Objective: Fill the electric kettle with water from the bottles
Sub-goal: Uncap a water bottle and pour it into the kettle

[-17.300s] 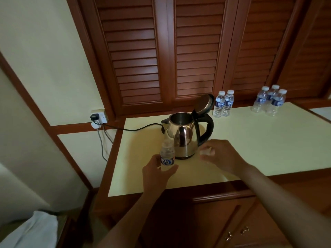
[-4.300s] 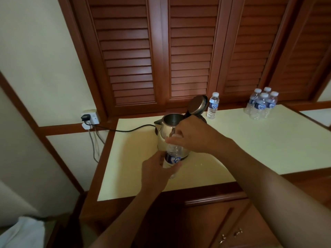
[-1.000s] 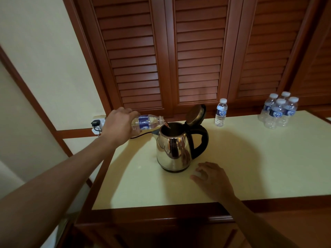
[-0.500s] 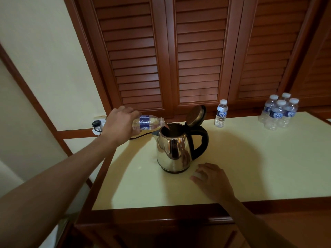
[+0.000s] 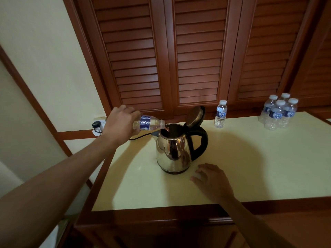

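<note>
A steel electric kettle [image 5: 172, 153] with a black handle stands on the cream counter [image 5: 250, 167], its lid [image 5: 195, 115] hinged up. My left hand [image 5: 120, 124] grips the base of a small water bottle [image 5: 149, 123] with a blue label. The bottle lies almost level, its mouth over the kettle's open top. My right hand [image 5: 213, 181] rests on the counter just right of the kettle's base, fingers curled over a small white bottle cap [image 5: 197, 174]. One capped bottle [image 5: 220, 114] stands behind the kettle.
Several capped bottles [image 5: 278, 113] stand in a cluster at the counter's back right. The kettle's black cord runs left to a wall socket [image 5: 97, 124]. Louvred wooden doors [image 5: 197, 59] rise behind the counter, whose wooden front edge [image 5: 161, 212] is near me.
Since 4.3 s ago my left hand has lifted the opened bottle and tipped it over the kettle; my right hand went down to the counter. Over the last second almost nothing has moved.
</note>
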`<state>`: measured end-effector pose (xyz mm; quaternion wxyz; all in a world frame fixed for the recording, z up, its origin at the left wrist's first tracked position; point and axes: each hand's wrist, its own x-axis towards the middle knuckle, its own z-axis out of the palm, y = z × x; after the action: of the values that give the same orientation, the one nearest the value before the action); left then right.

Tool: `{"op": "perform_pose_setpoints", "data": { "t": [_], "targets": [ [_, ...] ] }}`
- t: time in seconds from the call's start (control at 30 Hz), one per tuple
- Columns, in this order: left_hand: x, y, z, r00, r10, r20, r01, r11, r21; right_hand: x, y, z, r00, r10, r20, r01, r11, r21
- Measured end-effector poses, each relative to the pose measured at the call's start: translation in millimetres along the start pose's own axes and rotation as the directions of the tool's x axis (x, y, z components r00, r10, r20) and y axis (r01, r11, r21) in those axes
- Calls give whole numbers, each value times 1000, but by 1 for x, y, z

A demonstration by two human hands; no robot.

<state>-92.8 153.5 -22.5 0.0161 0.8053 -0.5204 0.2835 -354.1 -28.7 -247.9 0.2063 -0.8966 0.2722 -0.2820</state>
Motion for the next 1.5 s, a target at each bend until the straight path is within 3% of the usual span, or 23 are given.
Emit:
{"op": "perform_pose_setpoints", "data": {
  "t": [0.6, 0.93, 1.23, 1.5],
  "targets": [
    [11, 11, -5, 998, 59, -23, -57, 996, 65, -1, 2, 1, 1000, -6, -5, 6, 1000, 2],
    [36, 17, -19, 953, 260, -154, -220, 946, 236, -1, 0, 1, 1000, 0, -8, 0, 1000, 14],
    [58, 21, -41, 893, 370, -255, -277, 900, 337, 0, 1, 1, 1000, -4, -6, 4, 1000, 2],
    [38, 31, -4, 921, 346, -178, -282, 909, 306, 0, 0, 1, 1000, 7, -5, -7, 1000, 14]
  ]
}}
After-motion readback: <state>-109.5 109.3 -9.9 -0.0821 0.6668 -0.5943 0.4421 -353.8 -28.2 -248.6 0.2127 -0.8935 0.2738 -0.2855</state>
